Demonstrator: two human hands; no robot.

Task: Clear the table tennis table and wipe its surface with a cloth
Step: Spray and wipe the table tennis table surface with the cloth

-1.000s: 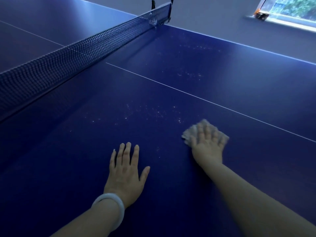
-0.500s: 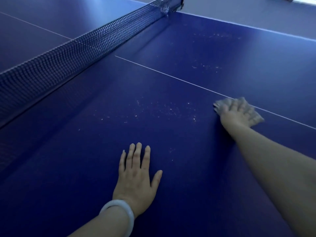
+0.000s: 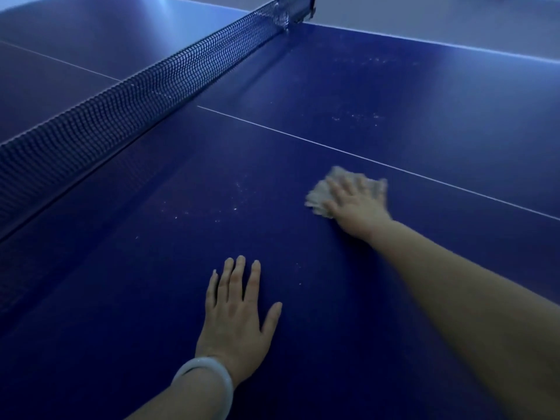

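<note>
A blue table tennis table [image 3: 394,95] fills the view. My right hand [image 3: 356,204] lies flat on a grey cloth [image 3: 318,197], fingers spread, pressing it onto the surface just short of the white centre line [image 3: 454,186]; hand and cloth are motion-blurred. Nearer to me, my left hand [image 3: 235,313] rests flat on the table with straight fingers and holds nothing. A pale bangle [image 3: 209,380] sits on that wrist. Pale dust specks [image 3: 236,207] dot the surface left of the cloth, with more specks [image 3: 357,116] beyond the line.
The dark net [image 3: 136,104] runs diagonally from the left edge to the net post [image 3: 306,10] at the top. The table's far edge [image 3: 454,47] borders a grey floor or wall at the upper right.
My right hand slid the cloth away to the centre line, then back left towards the specks. The left hand stayed flat in place. The view tilted down, losing the window.
</note>
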